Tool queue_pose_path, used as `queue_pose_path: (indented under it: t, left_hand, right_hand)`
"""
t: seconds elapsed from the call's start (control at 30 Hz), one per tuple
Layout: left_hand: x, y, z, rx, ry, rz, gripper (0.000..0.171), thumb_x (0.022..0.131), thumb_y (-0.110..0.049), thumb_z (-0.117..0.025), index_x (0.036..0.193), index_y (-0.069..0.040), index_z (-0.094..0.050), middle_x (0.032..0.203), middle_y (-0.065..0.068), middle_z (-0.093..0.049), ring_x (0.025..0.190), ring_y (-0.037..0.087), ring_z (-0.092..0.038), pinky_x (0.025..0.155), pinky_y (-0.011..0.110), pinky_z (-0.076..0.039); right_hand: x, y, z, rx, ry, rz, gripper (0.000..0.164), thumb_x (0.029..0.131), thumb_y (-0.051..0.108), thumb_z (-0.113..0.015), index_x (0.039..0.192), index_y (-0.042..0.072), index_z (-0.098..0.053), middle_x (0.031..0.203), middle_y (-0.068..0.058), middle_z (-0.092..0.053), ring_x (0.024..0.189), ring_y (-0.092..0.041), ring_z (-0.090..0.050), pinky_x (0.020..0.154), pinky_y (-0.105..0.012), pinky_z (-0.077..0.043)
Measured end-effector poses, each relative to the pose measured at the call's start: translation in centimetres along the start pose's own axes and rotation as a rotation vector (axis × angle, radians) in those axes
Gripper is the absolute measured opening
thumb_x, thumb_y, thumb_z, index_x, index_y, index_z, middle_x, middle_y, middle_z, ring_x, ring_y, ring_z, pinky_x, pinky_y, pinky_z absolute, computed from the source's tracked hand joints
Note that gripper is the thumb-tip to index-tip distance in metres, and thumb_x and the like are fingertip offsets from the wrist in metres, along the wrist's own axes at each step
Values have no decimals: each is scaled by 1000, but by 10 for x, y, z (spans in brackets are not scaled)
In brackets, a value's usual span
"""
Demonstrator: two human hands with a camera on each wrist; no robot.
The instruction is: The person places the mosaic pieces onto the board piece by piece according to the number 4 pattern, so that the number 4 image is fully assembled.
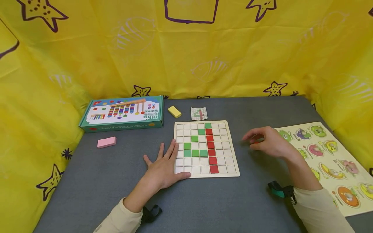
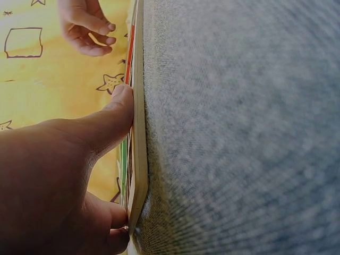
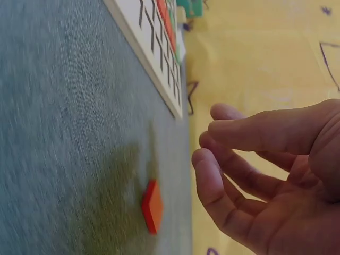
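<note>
A square white grid board (image 1: 230, 142) lies on the table, with a column of red tiles (image 1: 210, 145) and several green tiles (image 1: 194, 138) on it. My left hand (image 1: 161, 171) rests at its lower left corner, fingers spread along the left side and thumb on the front edge; the left wrist view shows the thumb (image 2: 114, 114) touching the board. To the right of the board, my right hand (image 1: 269, 142) hovers with loosely bent fingers and nothing between them. Below it, an orange-red tile (image 3: 153, 207) lies on the table, mostly hidden by the hand in the head view.
Behind the board lie a small pattern card (image 1: 199, 114) and a yellow block (image 1: 174, 112). A Ring Challenge Game box (image 1: 122, 113) and a pink block (image 1: 106, 142) are at the left. A fruit picture board (image 1: 335, 161) lies at the right, partly under the right forearm.
</note>
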State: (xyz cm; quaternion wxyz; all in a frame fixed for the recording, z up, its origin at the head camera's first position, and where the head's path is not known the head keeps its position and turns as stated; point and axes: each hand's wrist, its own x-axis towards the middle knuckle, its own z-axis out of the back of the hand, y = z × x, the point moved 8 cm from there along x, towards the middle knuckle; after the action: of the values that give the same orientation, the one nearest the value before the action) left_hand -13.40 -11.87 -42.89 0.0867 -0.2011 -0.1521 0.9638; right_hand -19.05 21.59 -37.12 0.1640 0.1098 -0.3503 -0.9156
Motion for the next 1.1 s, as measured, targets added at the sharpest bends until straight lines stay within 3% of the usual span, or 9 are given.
queue_pose_path:
  t: [0.17,0.5,0.73,1.1]
  left_hand:
    - [-1,0,0,-1,-8,-3,116,85,-74,-69,169,-19,-13,177,-3,0,162,41,0,104,92,1]
    - [-2,-1,1,0,-11,-8,115,86,-75,-69,169,-18,-13,177,-3,-1,162,42,-1,103,93,0]
    - [-2,-1,0,7,-13,-7,115,85,-75,-69,169,-18,-14,177,-3,-1,162,42,-2,103,93,0]
    - [-2,-2,1,0,-17,-10,115,85,-75,-69,169,-18,-14,177,-3,-1,162,42,-2,103,93,0]
  right_hand:
    - [0,-13,7,-14,6,-6,26,85,-3,-79,109,7,-79,100,-9,-78,89,-21,-73,72,-25,-54]
    - [-1,-31,9,-82,25,33,31,79,-6,-81,106,9,-80,106,-7,-79,100,-26,-72,83,-35,-57]
    - [0,-39,6,-109,41,34,36,74,-10,-79,103,11,-81,105,-5,-76,95,-22,-68,80,-32,-55]
    - [2,-42,5,-176,-1,48,39,70,-12,-79,98,15,-81,100,-3,-74,90,-20,-67,76,-32,-53]
